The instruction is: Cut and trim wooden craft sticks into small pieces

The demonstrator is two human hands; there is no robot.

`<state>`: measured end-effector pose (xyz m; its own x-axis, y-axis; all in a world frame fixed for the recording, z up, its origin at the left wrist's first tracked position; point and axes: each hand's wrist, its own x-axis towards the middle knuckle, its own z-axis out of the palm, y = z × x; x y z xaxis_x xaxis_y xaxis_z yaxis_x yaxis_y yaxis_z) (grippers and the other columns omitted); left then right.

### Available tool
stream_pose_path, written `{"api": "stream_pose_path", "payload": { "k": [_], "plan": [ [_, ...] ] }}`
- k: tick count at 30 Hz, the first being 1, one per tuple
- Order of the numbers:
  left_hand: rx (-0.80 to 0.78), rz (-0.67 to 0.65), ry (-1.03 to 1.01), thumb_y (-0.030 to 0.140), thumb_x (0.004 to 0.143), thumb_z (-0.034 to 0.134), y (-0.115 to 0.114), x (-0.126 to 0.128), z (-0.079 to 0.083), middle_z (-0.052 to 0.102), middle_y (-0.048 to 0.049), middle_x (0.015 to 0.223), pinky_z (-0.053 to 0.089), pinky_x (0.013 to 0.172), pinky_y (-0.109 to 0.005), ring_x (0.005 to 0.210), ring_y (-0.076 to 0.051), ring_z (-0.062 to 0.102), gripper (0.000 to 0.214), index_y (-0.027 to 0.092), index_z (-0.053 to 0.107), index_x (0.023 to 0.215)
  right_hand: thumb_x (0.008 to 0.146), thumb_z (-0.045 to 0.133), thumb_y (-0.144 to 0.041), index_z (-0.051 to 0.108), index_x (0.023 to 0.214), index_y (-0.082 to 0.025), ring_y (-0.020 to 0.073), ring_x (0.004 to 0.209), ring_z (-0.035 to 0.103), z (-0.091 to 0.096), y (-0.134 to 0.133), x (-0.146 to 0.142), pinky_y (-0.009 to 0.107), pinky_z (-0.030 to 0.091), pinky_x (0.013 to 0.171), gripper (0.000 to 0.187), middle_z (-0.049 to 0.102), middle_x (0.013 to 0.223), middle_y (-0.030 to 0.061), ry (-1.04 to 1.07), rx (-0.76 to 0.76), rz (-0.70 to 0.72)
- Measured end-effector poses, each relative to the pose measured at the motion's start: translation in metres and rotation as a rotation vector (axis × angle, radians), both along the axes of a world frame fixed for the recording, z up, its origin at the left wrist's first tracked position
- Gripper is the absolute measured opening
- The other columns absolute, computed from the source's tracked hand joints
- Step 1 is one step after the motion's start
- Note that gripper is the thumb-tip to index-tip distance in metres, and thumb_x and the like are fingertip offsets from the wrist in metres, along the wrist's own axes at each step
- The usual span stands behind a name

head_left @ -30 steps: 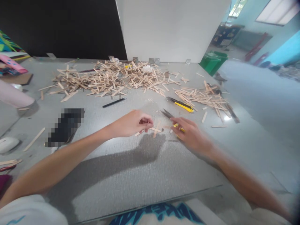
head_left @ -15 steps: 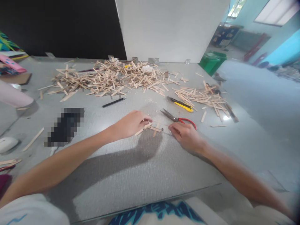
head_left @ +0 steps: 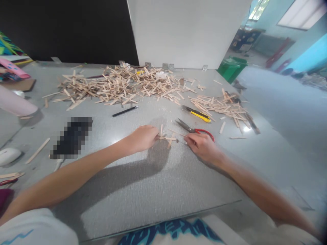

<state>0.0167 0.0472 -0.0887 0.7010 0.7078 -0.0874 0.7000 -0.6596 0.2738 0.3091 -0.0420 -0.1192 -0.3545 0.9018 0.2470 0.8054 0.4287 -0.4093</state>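
Note:
My left hand rests on the grey table with its fingers curled, pinching the left end of a small cross of wooden sticks. To the right, my right hand lies on the table with fingers curled in, its fingertips close to the right end of the same sticks; what they grip is too small to name. Red-handled scissors lie just beyond my right hand, untouched.
A big heap of wooden sticks spreads across the back, a smaller pile at the right. A yellow utility knife and a black pen lie mid-table. A blurred dark object and white mouse sit left. A green bin stands beyond.
My right hand let go of a yellow item and drew back toward the sticks, uncovering the scissors. My left hand turned the small stick piece, which now shows as a cross.

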Motion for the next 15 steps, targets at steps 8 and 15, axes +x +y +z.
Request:
{"api": "stream_pose_path", "payload": {
  "k": [8,15],
  "plan": [
    [-0.094,-0.034,-0.136,0.022,0.107,0.056,0.005,0.013,-0.011,0.076,-0.0106,0.098,0.042,0.076,-0.031,0.091,-0.024,0.070,0.023,0.017,0.075,0.095,0.116,0.047,-0.038,0.056,0.079,-0.022,0.0172,0.065,0.051,0.003,0.001,-0.002,0.032,0.034,0.068,0.042,0.057,0.070,0.0003,0.056,0.003,-0.020],
    [-0.200,-0.063,-0.118,0.015,0.093,0.073,0.005,0.009,-0.009,0.079,-0.0058,0.097,0.045,0.078,-0.030,0.092,-0.023,0.072,0.007,0.019,0.077,0.096,0.115,0.050,-0.033,0.050,0.075,-0.023,0.0151,0.060,0.046,0.000,0.002,-0.002,0.031,0.033,0.063,0.041,0.050,0.065,-0.0018,0.114,0.064,-0.009]
  ]
}}
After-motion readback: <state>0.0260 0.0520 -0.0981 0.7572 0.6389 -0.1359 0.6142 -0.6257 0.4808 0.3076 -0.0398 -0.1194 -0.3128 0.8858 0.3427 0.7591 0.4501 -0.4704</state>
